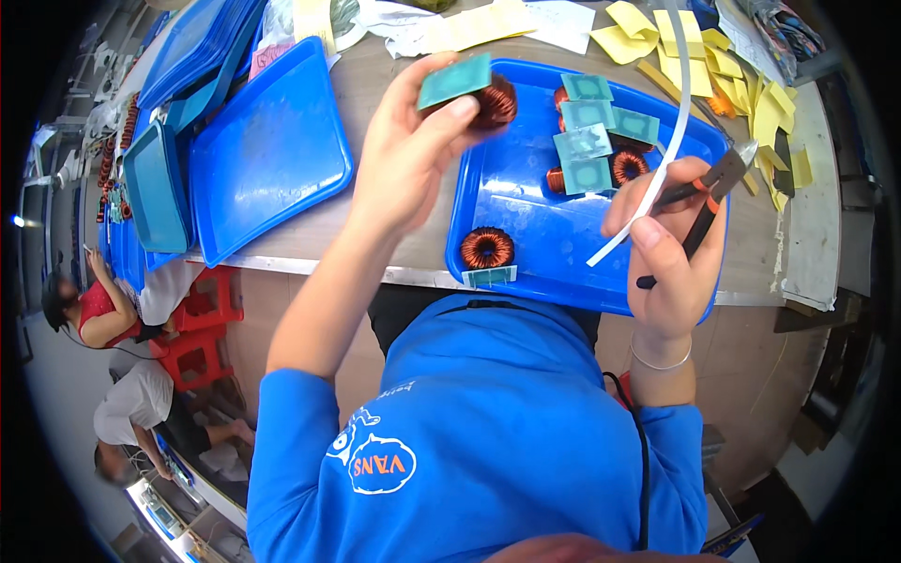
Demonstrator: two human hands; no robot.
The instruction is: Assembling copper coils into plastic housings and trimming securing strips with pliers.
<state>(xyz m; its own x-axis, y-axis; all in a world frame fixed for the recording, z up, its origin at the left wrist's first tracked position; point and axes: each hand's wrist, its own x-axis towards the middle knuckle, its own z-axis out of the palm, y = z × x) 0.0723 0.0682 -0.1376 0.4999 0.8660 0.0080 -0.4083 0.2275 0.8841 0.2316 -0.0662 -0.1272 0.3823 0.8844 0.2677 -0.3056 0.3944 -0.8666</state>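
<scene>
My left hand (408,141) grips a toroidal coil (496,101) of copper wire fixed to a green board (456,81), raised over the left edge of a blue tray (526,255). In my right hand (678,249) are cutting pliers (721,178) with black and orange handles, jaws pointing up and away. The same hand pinches a long white strip (678,122) between thumb and finger; its upper part rises past the top of the view. Inside the tray stands a coil (487,248) near the front left corner. Several more boards (587,145) with coils are grouped at the back.
An inclined blue tray (267,155) lies on the left, beside stacked blue trays (192,47) and a teal tray (158,188). Yellow paper slips (723,66) litter the back right of the table. Two people sit far left, near red stools (202,324).
</scene>
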